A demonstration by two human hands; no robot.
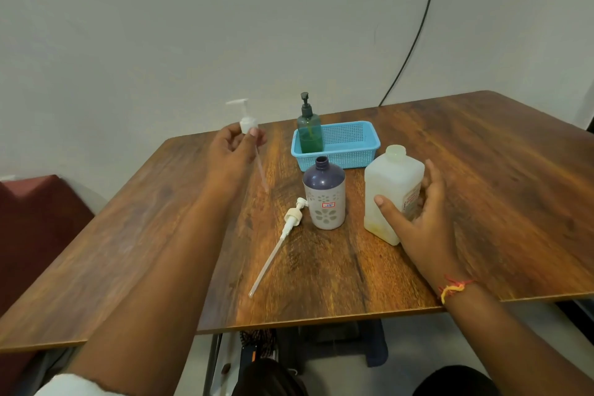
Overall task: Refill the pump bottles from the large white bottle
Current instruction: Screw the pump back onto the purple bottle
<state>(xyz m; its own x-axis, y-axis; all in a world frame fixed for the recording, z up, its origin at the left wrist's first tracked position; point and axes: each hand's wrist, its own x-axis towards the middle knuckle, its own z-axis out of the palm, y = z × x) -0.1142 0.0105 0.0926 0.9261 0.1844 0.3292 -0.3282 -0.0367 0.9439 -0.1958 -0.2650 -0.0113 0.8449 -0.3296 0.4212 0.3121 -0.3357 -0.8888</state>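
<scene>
The large white bottle (390, 193) stands uncapped on the wooden table (482, 190). My right hand (418, 222) wraps around its lower right side, thumb on the front. My left hand (233, 151) pinches a white pump head (246, 117) by its collar, lifted above the table, its clear tube hanging down to the right. A purple-and-white pump bottle (324, 194) stands open between the hands. A second white pump (283, 235) lies on the table in front of it. A green pump bottle (309, 128), pump on, stands in the blue basket (347, 154).
The blue basket sits behind the two open bottles. A black cable (418, 32) runs down the wall behind the table. A dark red seat (35, 212) is at the left beyond the table edge. The table's front edge is close to me.
</scene>
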